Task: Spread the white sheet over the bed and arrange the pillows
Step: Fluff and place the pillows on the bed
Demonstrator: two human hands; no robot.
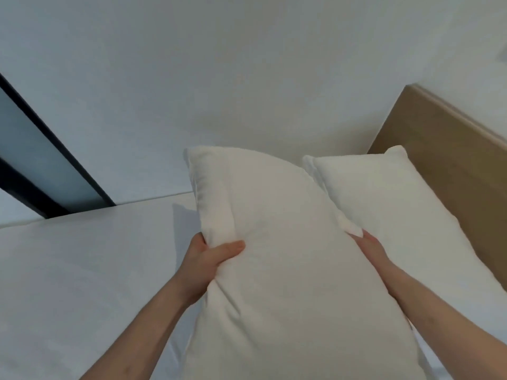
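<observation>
- Pillow step in hand; white sheet lies spread on the bed.
- Left hand grips near pillow, thumb over its face; right hand at its far edge, fingers hidden, grip unclear.
- Second pillow leans at headboard.
- Next, likely: set it alongside.

We see two bare forearms, no sleeves reaching them, our left hand and right hand without gloves, rings, watch or bracelet.
</observation>
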